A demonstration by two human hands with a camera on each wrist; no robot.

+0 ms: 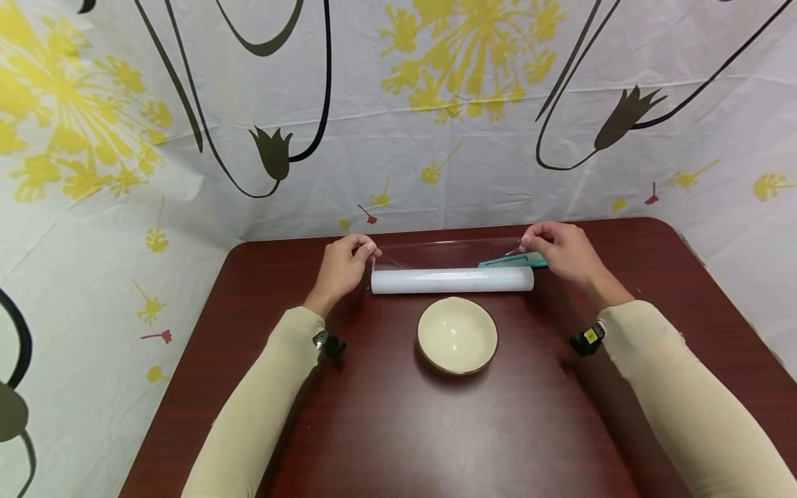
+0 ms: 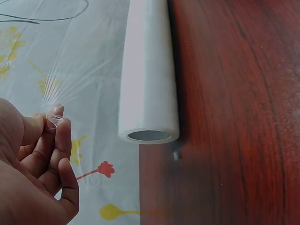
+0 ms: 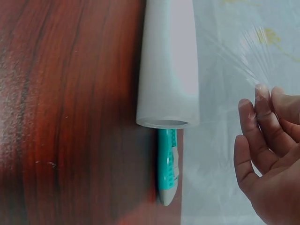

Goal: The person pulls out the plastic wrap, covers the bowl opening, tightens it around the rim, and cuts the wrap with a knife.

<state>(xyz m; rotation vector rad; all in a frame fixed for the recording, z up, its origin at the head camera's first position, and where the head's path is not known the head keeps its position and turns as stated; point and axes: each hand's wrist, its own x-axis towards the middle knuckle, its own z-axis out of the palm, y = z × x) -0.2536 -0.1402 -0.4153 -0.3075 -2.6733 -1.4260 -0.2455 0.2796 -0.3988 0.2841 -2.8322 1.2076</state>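
Observation:
A roll of clear plastic wrap [image 1: 452, 280] lies crosswise on the table, its hollow core showing in both wrist views. Beyond it a loose sheet of the film [image 1: 448, 250] stretches between the two hands. At the roll's left end, my left hand [image 1: 344, 266] pinches one corner between thumb and fingers; creases fan out from that grip in the left wrist view. Past the right end, my right hand [image 1: 566, 252] pinches the other corner the same way. Behind the roll lies a teal and grey utility knife [image 3: 168, 168], partly hidden by it in the head view.
A cream bowl [image 1: 457, 335] with a dark rim stands on the near side of the roll. The dark red-brown table [image 1: 461, 443] ends at the back against a white patterned sheet [image 1: 349, 166]. Dark cameras are strapped at both wrists.

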